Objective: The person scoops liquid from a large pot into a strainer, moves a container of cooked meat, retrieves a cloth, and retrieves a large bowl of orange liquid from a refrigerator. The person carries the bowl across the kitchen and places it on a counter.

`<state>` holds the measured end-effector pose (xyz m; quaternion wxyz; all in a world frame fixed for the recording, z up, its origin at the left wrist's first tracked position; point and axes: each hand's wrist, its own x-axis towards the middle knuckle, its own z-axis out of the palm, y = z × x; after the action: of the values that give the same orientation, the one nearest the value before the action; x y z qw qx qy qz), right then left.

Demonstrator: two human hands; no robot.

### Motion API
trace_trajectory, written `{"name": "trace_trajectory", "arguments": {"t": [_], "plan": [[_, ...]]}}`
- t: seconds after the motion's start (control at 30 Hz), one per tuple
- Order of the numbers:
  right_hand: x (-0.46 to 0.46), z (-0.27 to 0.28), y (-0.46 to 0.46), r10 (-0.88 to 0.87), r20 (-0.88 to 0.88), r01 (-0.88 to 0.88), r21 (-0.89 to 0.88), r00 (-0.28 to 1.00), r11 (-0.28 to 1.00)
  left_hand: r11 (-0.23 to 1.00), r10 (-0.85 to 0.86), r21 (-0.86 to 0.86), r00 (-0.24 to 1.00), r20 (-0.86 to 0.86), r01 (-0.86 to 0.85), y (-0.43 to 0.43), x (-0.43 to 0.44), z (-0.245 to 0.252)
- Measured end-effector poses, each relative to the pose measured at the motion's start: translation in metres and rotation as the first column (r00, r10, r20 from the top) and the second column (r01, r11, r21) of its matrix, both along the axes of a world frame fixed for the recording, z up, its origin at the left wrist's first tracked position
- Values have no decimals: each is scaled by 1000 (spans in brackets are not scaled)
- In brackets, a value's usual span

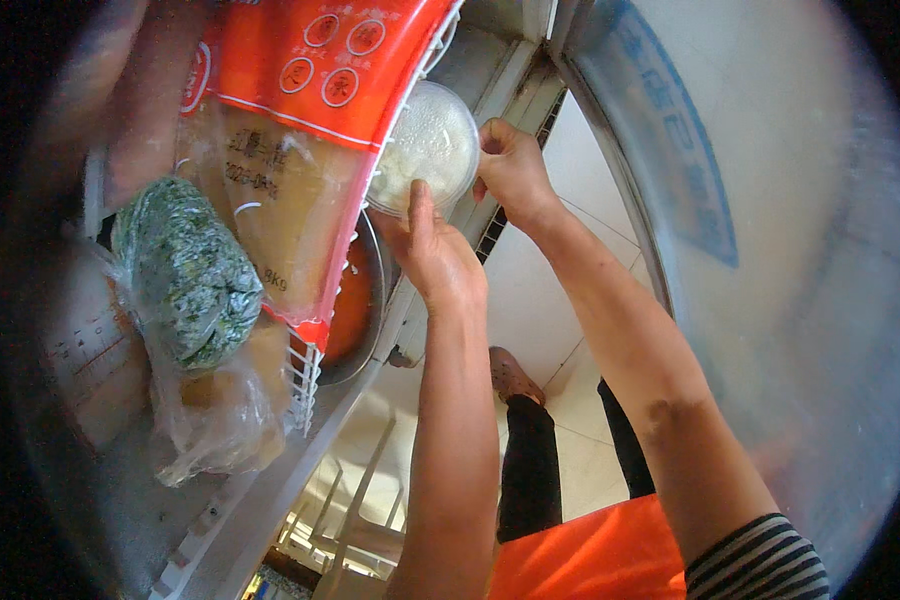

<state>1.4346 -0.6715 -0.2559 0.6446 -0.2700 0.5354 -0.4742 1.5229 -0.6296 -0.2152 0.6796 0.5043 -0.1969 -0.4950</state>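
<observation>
A round clear plastic container [429, 146] with whitish contents and droplets under its lid is in my left hand [439, 251], the thumb on its face and the fingers mostly hidden behind it. At the container's right rim is my right hand [514, 169], its fingers curled near the edge; whether they grip the rim I cannot tell. On the white wire shelf [304, 382] to the left lies a red and clear printed food bag [292, 165]. A knotted clear bag of chopped greens [187, 274] lies against it.
Below the shelf stands a round container with reddish-orange contents [349, 307]. A framed, see-through door [765, 300] with blue lettering curves along the right. The cabinet's sill [412, 315] runs beneath my hands, above a tiled floor [532, 307]. Metal rails [367, 487] show lower down.
</observation>
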Motion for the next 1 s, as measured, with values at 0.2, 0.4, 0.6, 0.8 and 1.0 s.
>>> {"name": "trace_trajectory", "arguments": {"t": [0.2, 0.4, 0.6, 0.8, 1.0], "plan": [[-28, 15, 32, -23, -37, 23, 15, 999, 1000, 999, -46, 1, 996, 79, 46, 34, -29, 30], [-74, 15, 125, -290, -136, 293, 5, 947, 956, 953, -197, 215, 976, -88, 212, 109, -63, 25], [-112, -90, 194, -192, -179, 249, 394, 965, 885, 789, -282, 480, 920, -270, 383, 142, -84, -78], [-130, -227, 216, -206, -79, 219, 451, 975, 865, 719, -319, 588, 928, -194, 371, 147, -95, -199], [-142, -285, 202, -212, 22, 184, 409, 977, 894, 718, -418, 571, 903, -104, 398, 130, -109, -272]]}}
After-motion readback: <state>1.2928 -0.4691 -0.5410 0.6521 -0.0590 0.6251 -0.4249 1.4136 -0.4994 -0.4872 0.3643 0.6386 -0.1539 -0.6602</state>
